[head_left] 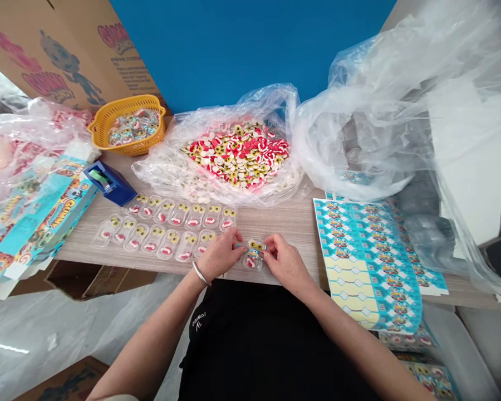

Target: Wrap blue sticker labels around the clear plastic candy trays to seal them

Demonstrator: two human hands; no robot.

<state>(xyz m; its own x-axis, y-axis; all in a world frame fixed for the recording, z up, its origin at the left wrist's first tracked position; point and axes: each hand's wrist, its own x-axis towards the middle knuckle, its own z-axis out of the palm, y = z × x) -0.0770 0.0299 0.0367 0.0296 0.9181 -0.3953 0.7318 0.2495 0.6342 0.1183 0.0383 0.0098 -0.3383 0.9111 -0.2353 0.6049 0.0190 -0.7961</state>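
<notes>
At the front edge of the table, a small clear plastic tray (253, 265) holds two yellow-and-black gummy eyes and a red-and-white gummy mouth. Across its middle lies a blue printed sticker label (253, 253). My left hand (220, 254) pinches the label's left end between thumb and finger. On the other side, my right hand (286, 262) has its fingertips closed on the right end. Left of my hands, similar filled trays (167, 248) stand in two rows, without labels on them.
Behind the trays, an open plastic bag (237, 156) is heaped with loose gummies. A yellow basket (127, 146) of labelled packs and a blue tape dispenser (113, 186) stand left. Label sheets (359, 267) overhang the table edge at right, near crumpled plastic (359, 111). Printed cartons (37, 211) lie far left.
</notes>
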